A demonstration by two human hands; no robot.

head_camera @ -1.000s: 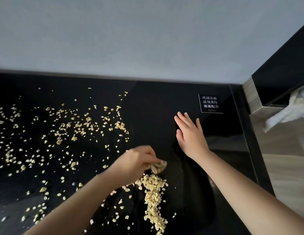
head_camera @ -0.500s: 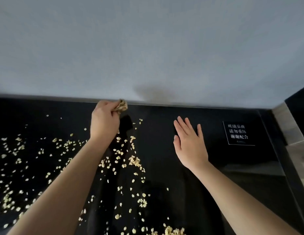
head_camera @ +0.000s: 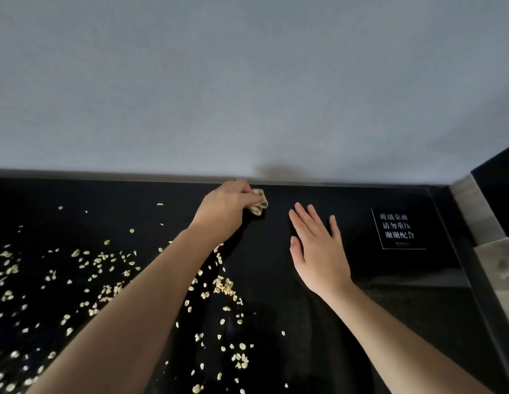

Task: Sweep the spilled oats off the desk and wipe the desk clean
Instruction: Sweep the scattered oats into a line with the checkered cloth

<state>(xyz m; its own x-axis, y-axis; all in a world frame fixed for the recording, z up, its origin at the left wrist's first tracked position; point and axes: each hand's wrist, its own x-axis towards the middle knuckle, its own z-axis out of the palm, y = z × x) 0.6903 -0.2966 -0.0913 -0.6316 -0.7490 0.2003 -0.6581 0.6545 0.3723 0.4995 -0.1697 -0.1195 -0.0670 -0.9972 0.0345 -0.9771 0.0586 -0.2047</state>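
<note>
Since half a second ago the left hand [head_camera: 227, 207] has slid right along the back edge of the desk [head_camera: 264, 265], nearer the right hand [head_camera: 318, 251]. It sits at centre frame, fingers clenched round a crumpled cloth [head_camera: 258, 205] that meets the black surface just below the wall [head_camera: 247, 81]. The right hand lies flat on the desk, fingers straight, holding nothing, left of a sign [head_camera: 398, 228]. Oats [head_camera: 225, 287] lie scattered across the left and lower centre.
</note>
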